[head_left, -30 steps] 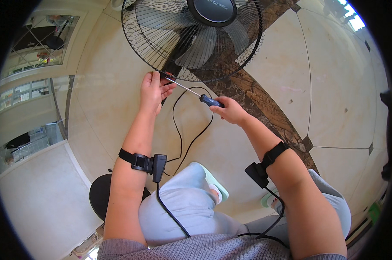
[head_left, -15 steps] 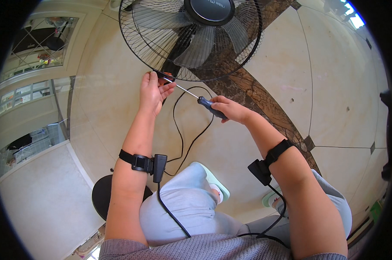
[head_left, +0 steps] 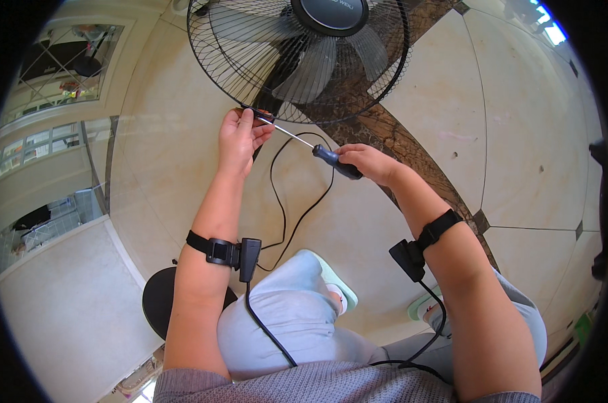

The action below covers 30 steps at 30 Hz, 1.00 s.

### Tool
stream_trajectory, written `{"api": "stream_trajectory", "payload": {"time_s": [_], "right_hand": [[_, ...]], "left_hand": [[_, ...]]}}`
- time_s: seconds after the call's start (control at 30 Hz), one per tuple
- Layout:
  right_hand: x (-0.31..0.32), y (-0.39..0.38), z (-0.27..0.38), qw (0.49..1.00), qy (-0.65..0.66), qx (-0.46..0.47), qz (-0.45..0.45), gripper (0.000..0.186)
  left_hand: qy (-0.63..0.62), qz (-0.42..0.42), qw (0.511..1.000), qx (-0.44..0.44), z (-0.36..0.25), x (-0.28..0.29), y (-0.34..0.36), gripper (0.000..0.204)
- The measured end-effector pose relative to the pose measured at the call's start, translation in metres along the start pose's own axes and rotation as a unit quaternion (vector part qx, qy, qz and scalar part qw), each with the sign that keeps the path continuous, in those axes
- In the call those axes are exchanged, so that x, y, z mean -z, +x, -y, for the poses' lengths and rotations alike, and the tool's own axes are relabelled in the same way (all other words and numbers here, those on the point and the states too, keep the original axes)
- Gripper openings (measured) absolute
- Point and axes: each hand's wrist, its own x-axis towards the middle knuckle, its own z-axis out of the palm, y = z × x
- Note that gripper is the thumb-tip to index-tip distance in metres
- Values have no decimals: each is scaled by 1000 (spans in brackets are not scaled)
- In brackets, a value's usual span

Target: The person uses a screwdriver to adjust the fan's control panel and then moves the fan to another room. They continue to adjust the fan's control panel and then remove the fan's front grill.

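A black fan (head_left: 307,74) with a wire guard and translucent grey blades stands ahead of me. My left hand (head_left: 237,149) is closed at the guard's lower rim, thumb and fingers pinching a small dark piece there. My right hand (head_left: 372,163) is wrapped round the blue handle of a screwdriver (head_left: 337,162). Its metal shaft slants up and left to the pinched spot at the rim. The tip is hidden by my left fingers, so I cannot tell whether it sits in a screw.
A black cable (head_left: 292,232) loops over the beige tiled floor (head_left: 431,134) below the fan. At left are a pale cabinet-like surface (head_left: 69,302) and a round black object (head_left: 157,303) beside my left arm. A dark marbled strip (head_left: 411,154) crosses the floor.
My right hand and the screwdriver have shifted slightly right. My left thumb has moved right along the rim, and the fan appears a little farther right.
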Motion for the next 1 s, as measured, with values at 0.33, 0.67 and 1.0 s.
{"api": "stream_trajectory", "payload": {"time_s": [0.33, 0.67, 1.0], "right_hand": [[-11, 4, -8, 983, -136, 122, -13, 37], [-15, 1, -5, 965, -179, 166, -98, 38], [-3, 1, -11, 998, -49, 31, 11, 37]], "left_hand": [[-27, -18, 999, 12, 8, 0, 4, 16], [56, 0, 996, 73, 21, -7, 1, 13], [52, 5, 998, 22, 27, -4, 2, 14]]}}
